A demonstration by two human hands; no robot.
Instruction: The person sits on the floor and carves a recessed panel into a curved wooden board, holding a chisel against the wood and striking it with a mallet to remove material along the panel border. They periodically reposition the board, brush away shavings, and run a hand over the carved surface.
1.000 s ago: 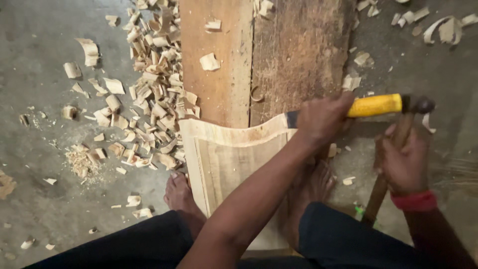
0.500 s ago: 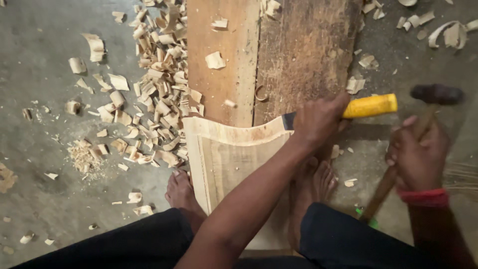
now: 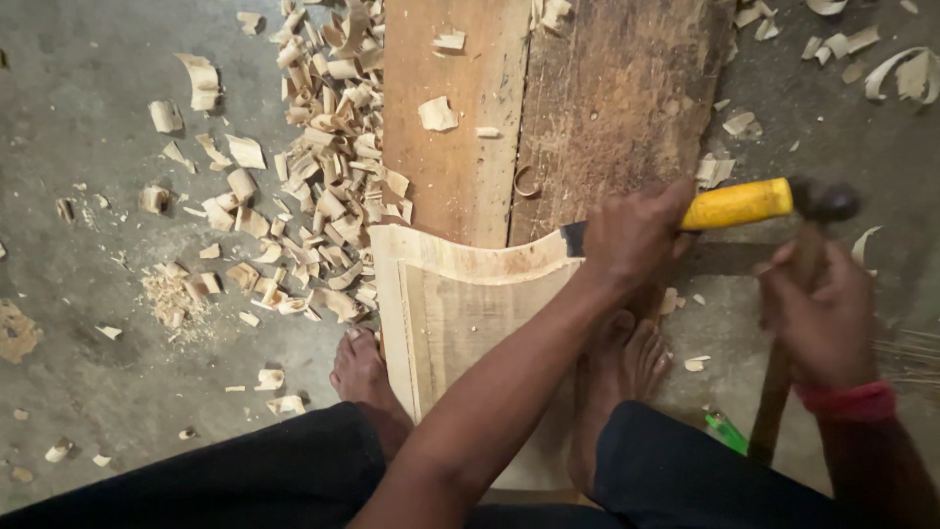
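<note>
A pale, curved wooden workpiece [image 3: 470, 304] stands between my bare feet, leaning against two dark planks [image 3: 617, 108]. My left hand [image 3: 632, 235] grips a yellow-handled chisel [image 3: 736, 204] lying sideways, its dark blade [image 3: 573, 238] at the workpiece's upper right edge. My right hand [image 3: 818, 313], with a red band at the wrist, holds the wooden shaft of a hammer. The blurred hammer head [image 3: 827, 201] is at the end of the yellow handle.
A thick heap of wood chips [image 3: 323, 196] lies left of the planks, with more scattered over the grey concrete floor [image 3: 98, 294]. My left foot [image 3: 362, 372] and right foot [image 3: 627, 362] flank the workpiece. A small green object [image 3: 725, 429] lies by my right leg.
The hammer head drew back to the right of the chisel handle half a second ago and is now against its end again. My left hand kept the chisel in place.
</note>
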